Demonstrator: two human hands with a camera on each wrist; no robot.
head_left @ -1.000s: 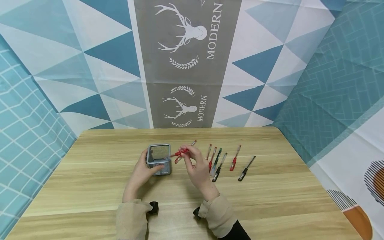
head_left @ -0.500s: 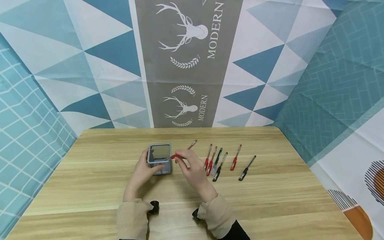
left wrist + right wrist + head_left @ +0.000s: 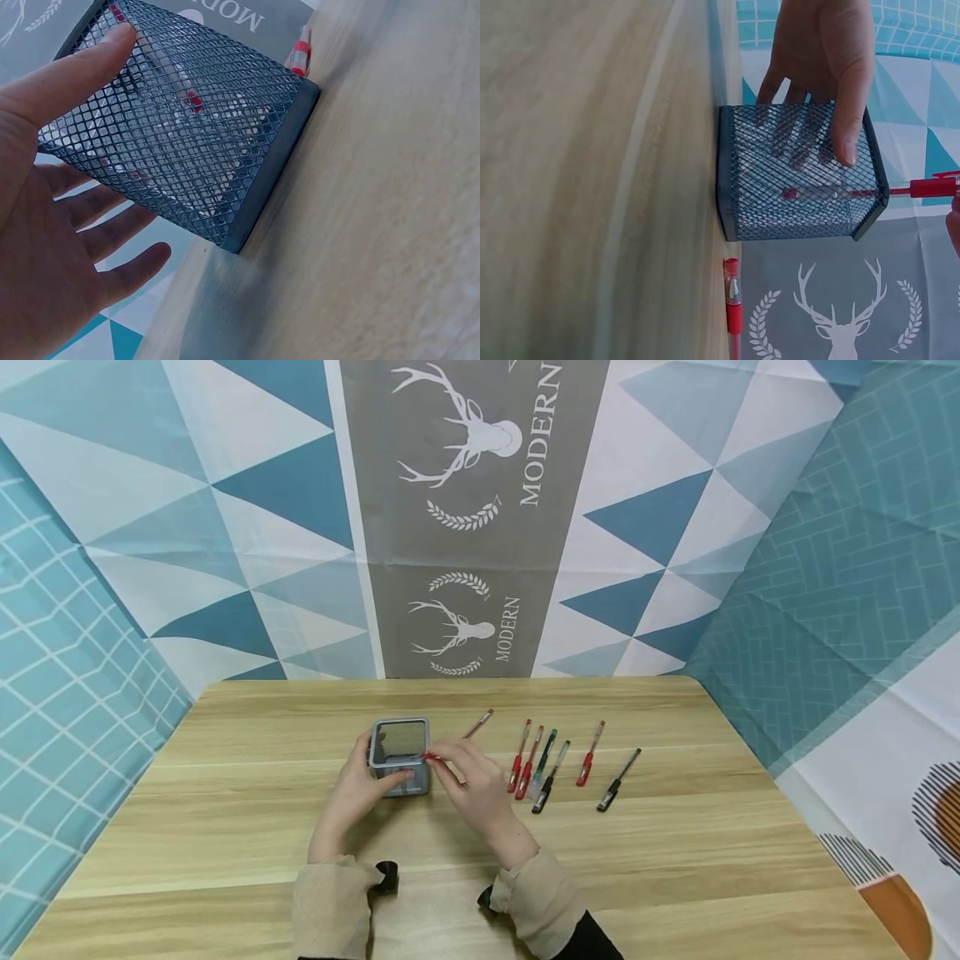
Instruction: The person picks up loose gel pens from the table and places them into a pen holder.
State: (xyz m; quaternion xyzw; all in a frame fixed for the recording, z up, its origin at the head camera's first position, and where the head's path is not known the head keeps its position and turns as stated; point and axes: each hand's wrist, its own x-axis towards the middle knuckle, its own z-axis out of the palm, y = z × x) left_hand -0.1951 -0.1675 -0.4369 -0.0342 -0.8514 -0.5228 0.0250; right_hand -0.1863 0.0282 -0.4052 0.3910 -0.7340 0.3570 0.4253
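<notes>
My left hand (image 3: 351, 789) grips a grey mesh pen holder (image 3: 405, 783), its thumb across the near wall and its fingers behind the far side. The holder stands upright on the wooden table (image 3: 225, 827). Over its right rim, my right hand (image 3: 476, 789) pinches a red gel pen (image 3: 930, 187). Through the mesh in the right wrist view, the pen's lower part shows inside the holder, ending in a red tip. The left wrist view also shows that red tip (image 3: 193, 101) behind the mesh. Only a sliver of the right fingertips shows in the right wrist view.
Behind the right hand lies another red pen (image 3: 480, 723), partly hidden. To the right are several loose pens: red ones, a green pen (image 3: 546, 760), a black pen (image 3: 552, 777), a separate red pen (image 3: 589, 756) and a black pen (image 3: 618, 781). Patterned cloth stands behind the table.
My right hand has moved left to the holder's rim, and the red pen has gone from beside the rim down into the holder. My left hand and the holder stay in place.
</notes>
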